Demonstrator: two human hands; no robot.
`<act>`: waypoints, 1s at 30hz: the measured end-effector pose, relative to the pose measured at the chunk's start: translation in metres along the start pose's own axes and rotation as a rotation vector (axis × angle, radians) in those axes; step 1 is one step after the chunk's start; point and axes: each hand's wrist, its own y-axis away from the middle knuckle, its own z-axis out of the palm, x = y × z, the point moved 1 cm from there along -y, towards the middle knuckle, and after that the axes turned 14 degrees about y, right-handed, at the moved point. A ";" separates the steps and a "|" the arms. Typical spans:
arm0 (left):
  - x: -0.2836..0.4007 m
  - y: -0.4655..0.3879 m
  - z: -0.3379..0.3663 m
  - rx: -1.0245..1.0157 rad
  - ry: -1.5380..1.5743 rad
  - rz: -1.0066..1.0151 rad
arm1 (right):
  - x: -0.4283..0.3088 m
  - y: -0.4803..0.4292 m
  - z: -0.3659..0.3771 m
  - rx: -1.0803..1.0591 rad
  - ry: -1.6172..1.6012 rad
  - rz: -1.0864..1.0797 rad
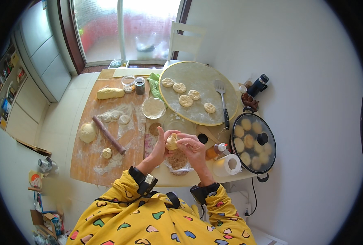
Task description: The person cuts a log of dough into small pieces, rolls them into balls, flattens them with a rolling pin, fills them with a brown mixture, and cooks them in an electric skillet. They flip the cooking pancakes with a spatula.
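Between both hands is a gathered dough bun (171, 142), its pleated top drawn into a neck. My left hand (160, 147) cups it from the left with the thumb raised. The fingertips of my right hand (193, 150) pinch the dough's edge from the right. Below the bun sits a bag-lined bowl of minced filling (177, 160), partly hidden by the hands. On the floured wooden board (132, 144) lie a rolling pin (109, 134), a pleated bun (107, 153), a round dough lump (88, 132), several small dough discs (115, 115) and a dough log (110, 93).
A round tray (200, 82) holds several flattened buns and a slotted spatula (222, 101). At right, a glass-lidded electric pan (253, 144) contains several round cakes. Nearby stand a paper roll (227, 165), a sauce bottle (215, 150) and a black flask (258, 85). A flour bowl (153, 108) and jars (140, 86) stand farther back.
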 end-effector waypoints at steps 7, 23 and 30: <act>0.006 0.005 0.005 -0.048 -0.100 -0.010 | -0.020 0.002 0.010 0.078 -0.015 0.107; 0.004 0.004 0.005 0.046 -0.255 0.029 | -0.019 -0.002 0.005 0.050 0.174 0.030; 0.012 0.007 0.002 -0.040 -0.097 -0.159 | -0.019 -0.005 0.000 0.001 0.188 -0.117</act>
